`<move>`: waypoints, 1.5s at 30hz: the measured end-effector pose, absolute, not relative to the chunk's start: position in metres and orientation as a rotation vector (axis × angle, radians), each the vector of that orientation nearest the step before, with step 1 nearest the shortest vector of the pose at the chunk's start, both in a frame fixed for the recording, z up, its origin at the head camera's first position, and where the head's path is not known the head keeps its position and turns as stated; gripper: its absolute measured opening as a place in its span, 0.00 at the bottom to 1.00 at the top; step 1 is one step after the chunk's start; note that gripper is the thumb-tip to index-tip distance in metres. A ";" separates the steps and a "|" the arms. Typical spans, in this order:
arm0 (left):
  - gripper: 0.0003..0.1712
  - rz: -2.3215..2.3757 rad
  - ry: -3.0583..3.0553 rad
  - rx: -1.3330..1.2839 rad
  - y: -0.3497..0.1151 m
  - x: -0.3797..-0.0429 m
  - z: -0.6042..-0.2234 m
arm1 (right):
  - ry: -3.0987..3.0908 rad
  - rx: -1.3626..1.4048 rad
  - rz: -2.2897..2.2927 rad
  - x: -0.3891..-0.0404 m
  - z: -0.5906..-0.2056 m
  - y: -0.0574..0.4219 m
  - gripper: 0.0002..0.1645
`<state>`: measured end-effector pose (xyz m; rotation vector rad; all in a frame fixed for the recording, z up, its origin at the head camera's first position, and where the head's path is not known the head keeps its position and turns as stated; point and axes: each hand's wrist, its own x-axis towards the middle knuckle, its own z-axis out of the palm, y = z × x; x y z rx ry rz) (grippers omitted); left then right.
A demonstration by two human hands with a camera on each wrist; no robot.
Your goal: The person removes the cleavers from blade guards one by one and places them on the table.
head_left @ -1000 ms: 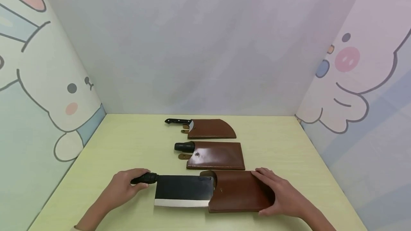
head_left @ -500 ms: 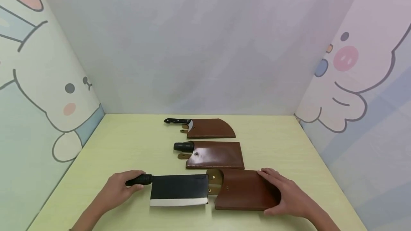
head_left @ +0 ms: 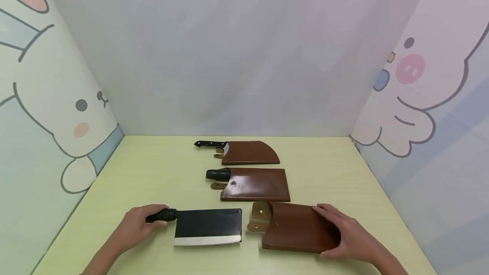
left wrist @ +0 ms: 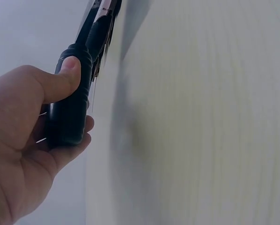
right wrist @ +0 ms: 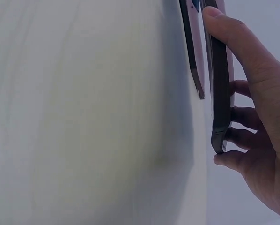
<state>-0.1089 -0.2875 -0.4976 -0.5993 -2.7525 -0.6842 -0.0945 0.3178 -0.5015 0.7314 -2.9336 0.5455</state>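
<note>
My left hand (head_left: 135,228) grips the black handle of a cleaver (head_left: 208,224), its dark blade bare with a bright edge toward me. In the left wrist view the thumb presses on the handle (left wrist: 70,112) with fingers beneath it. On the right, my right hand (head_left: 349,234) holds a brown leather knife sheath (head_left: 299,228) by its far end, thumb on the near edge and fingers on the opposite one. Two tan straps with snaps (head_left: 261,211) stick out from the sheath's mouth, facing the blade tip across a small gap. The right wrist view shows the sheath (right wrist: 219,89) edge-on between thumb and fingers.
Behind lies a second cleaver in a brown sheath (head_left: 256,184), its black handle (head_left: 218,175) to the left. Farther back rests a sheathed knife with a curved-end cover (head_left: 252,152). The pale yellow table (head_left: 160,160) meets a grey wall (head_left: 229,54) and two cartoon-printed side walls.
The cleaver's blade has come out of the overlap with the sheath's mouth. My left hand has moved left with the cleaver, my right hand right with the sheath, so the straps now show fully.
</note>
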 end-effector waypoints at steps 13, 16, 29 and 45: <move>0.21 -0.697 -2.864 -0.540 -0.290 -0.111 -0.503 | -3.030 0.717 0.552 -0.094 -0.506 0.320 0.67; 0.22 -0.686 -2.880 -0.534 -0.291 -0.112 -0.505 | -3.039 0.726 0.555 -0.094 -0.507 0.320 0.67; 0.23 -0.643 -2.985 -0.530 -0.292 -0.115 -0.509 | -3.061 0.725 0.559 -0.095 -0.512 0.319 0.68; 0.25 -0.750 -3.067 -0.542 -0.287 -0.119 -0.498 | -3.134 0.758 0.592 -0.103 -0.502 0.318 0.71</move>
